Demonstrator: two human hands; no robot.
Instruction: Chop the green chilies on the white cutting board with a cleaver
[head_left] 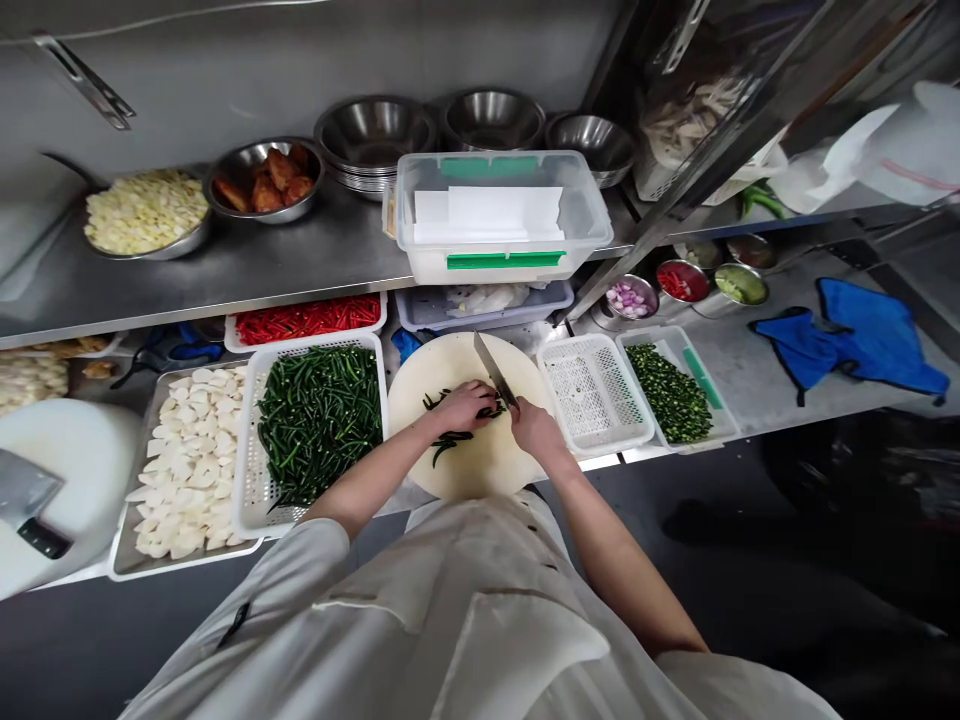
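Observation:
On the round cutting board [412, 370] lie several dark green chilies [444, 447], some to the left of my left hand and some below it. My left hand [466, 405] is closed over a bunch of them, fingers curled down onto the board. The handle of a knife [493, 365] is in my right hand [536, 430], its blade pointing up and away, close beside my left fingertips. A white basket [247, 440] full of whole green chilies [322, 420] stands left of the board. To the right are a white perforated basket [592, 390] and a container of chopped green chilies [667, 395].
Left are a tray of white slices [191, 450] and a cleaver [34, 500] on another round board. Red chilies [307, 318] sit behind. A shelf [352, 270] above holds metal bowls [375, 135] and a clear plastic box [502, 215]. Blue cloths [862, 335] lie far right.

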